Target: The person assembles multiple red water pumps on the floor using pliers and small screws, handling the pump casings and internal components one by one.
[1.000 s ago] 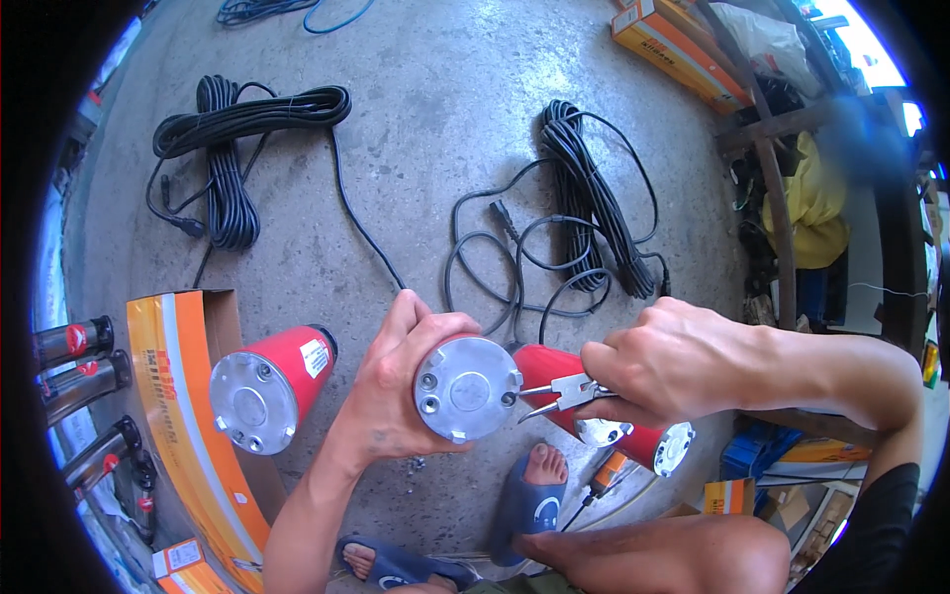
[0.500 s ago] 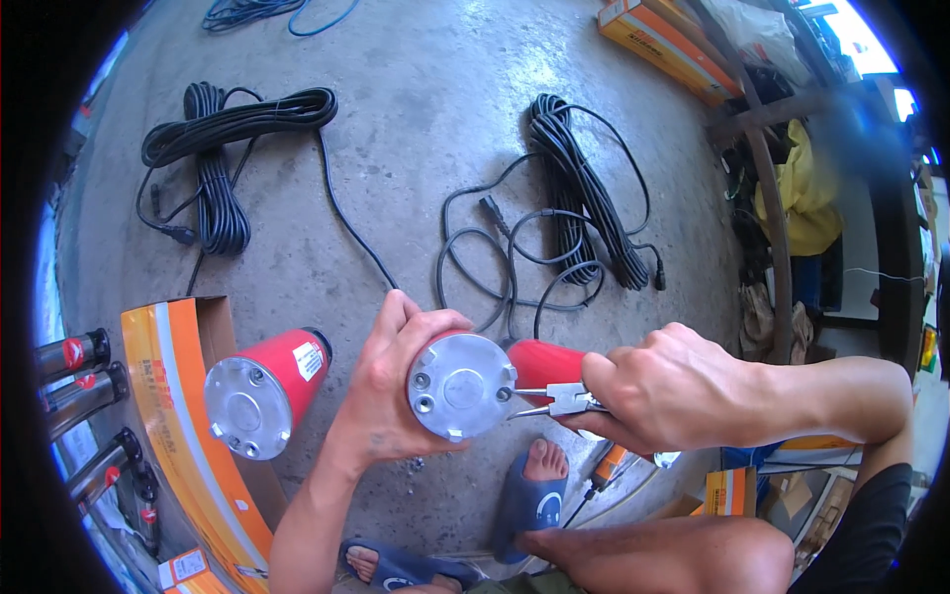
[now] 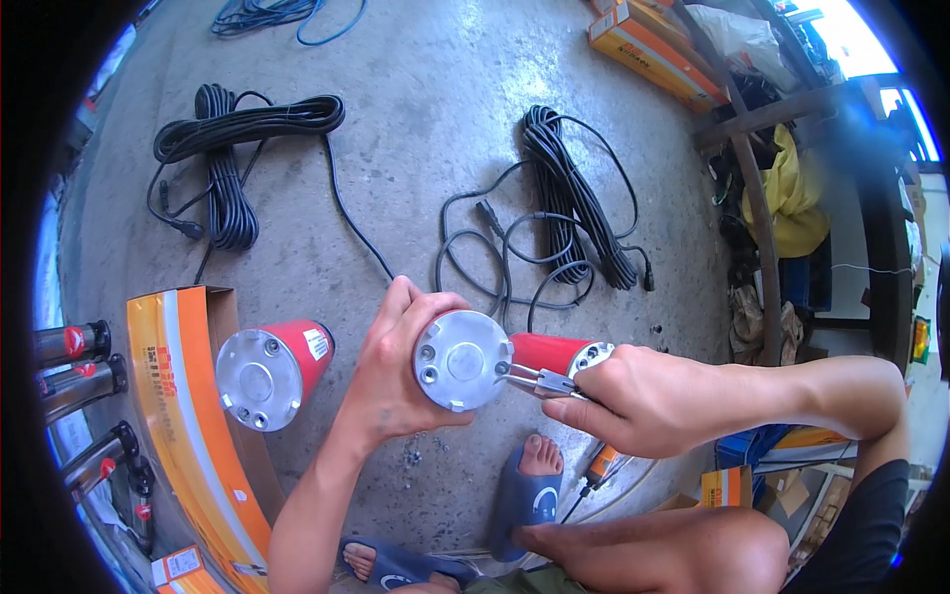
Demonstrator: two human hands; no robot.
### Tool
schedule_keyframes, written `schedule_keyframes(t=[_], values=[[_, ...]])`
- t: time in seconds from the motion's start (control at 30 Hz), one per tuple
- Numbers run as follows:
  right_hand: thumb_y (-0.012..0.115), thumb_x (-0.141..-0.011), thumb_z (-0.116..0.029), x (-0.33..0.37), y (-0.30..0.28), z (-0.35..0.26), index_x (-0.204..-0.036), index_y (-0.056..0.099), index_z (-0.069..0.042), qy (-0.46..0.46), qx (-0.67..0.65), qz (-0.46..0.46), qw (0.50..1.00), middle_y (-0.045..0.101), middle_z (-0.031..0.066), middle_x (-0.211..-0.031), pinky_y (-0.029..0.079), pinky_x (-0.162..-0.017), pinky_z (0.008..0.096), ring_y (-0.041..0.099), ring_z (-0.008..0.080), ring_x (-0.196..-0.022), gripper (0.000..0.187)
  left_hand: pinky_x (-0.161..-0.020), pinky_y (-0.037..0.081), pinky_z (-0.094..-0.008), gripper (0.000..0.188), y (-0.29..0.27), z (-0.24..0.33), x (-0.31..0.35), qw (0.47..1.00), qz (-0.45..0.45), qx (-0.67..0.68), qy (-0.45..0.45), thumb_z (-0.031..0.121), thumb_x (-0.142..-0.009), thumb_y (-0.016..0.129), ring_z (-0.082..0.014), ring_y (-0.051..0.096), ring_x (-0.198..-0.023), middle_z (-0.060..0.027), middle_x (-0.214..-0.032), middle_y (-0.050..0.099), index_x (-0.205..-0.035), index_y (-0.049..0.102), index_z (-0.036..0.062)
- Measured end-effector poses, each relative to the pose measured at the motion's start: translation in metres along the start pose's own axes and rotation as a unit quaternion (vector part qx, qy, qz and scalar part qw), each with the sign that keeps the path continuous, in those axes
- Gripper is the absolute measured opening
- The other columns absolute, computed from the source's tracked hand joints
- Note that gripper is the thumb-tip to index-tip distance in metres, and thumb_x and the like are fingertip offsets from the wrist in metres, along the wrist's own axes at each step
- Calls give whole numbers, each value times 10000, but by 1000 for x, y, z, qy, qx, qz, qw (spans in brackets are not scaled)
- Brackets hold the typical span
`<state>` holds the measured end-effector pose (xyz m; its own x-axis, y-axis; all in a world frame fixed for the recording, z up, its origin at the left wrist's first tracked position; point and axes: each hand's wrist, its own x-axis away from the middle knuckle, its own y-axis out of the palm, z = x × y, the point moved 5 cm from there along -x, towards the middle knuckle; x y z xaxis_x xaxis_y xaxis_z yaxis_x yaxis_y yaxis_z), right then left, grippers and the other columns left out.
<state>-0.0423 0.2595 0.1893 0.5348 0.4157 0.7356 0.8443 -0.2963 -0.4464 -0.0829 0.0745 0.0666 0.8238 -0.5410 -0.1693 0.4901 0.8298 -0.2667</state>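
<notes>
My left hand (image 3: 384, 371) is wrapped round a red cylinder (image 3: 462, 361), whose round silver metal end faces up at me. Several small holes sit near the rim of that end. Closed on the handles of metal pliers (image 3: 539, 377) is my right hand (image 3: 648, 401). The plier tips reach the hole at the right edge of the silver end; whether they grip anything there I cannot make out. A second red cylinder (image 3: 307, 351), also with a silver end, stands at the left. Behind the pliers is a third red cylinder (image 3: 542, 350), partly hidden by my right hand.
Black cable coils (image 3: 233, 168) lie at the far left, and another black coil (image 3: 569, 193) lies right of centre. A long orange and white box (image 3: 163, 396) stands on the left. An orange-handled tool (image 3: 601, 463) rests by my sandalled foot (image 3: 534, 495). Wooden framing (image 3: 757, 198) borders the right.
The plier tips have moved from beside the silver end onto its right-hand hole, and their jaws have drawn closer together. The view has shifted slightly; my left hand keeps its hold on the red cylinder.
</notes>
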Motion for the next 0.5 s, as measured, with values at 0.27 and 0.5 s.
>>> schedule_keyframes(t=[0.27, 0.5], values=[[635, -1044, -397, 9, 23, 9, -897, 563, 18, 27, 176, 129, 976, 625, 218, -609, 514, -480, 507, 651, 447, -543, 446, -970, 524, -431, 836, 0, 0, 1, 1000, 2, -1, 7, 124, -473, 943, -307, 575, -1077, -91, -1137, 636, -1248, 632, 75], [631, -1037, -422, 8, 31, 18, -940, 556, 18, 16, 190, 175, 966, 648, 209, -618, 531, -465, 498, 661, 426, -520, 458, -956, 533, -439, 837, 1, -5, 2, 1000, 3, 4, 9, 132, -479, 953, -296, 589, -1062, -105, -1136, 568, -1251, 635, 82]])
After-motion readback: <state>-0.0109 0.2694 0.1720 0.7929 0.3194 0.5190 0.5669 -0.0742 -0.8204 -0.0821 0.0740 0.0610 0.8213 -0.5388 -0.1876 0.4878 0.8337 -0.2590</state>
